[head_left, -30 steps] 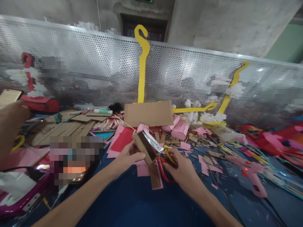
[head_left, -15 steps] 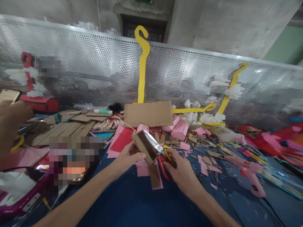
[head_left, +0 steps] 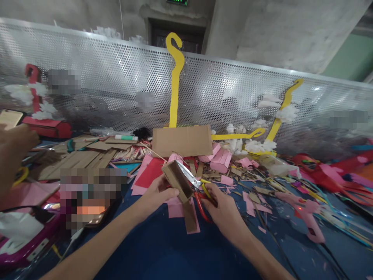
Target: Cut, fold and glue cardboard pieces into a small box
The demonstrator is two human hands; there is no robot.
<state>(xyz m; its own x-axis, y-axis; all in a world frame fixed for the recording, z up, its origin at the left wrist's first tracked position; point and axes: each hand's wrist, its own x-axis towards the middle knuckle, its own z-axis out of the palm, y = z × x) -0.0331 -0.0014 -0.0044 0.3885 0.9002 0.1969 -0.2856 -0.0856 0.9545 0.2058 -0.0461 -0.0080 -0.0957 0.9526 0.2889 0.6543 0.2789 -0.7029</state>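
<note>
A small open cardboard box (head_left: 170,174) is pinched in my left hand (head_left: 157,191), tilted with its hollow side up. My right hand (head_left: 220,202) is closed around scissors (head_left: 190,175) with one yellow and one red handle. Their blades lie along the box's right edge; whether they are biting into it I cannot tell. Below the box a cardboard strip (head_left: 190,219) hangs or lies over pink paper (head_left: 175,210). Red paper (head_left: 150,174) is just beyond my left hand.
A large cardboard piece (head_left: 183,142) stands ahead, a yellow hook shape (head_left: 175,85) rising behind it. Right are cardboard scraps (head_left: 221,175) and a pink glue gun (head_left: 305,214) with a cord. Another person's hand (head_left: 17,144) holds a phone (head_left: 11,118) at left. A perforated metal barrier (head_left: 116,77) runs behind.
My hands, the box and the scissors keep practically the same pose. The whole view shifts very slightly, and the other person's hand at left moves a little.
</note>
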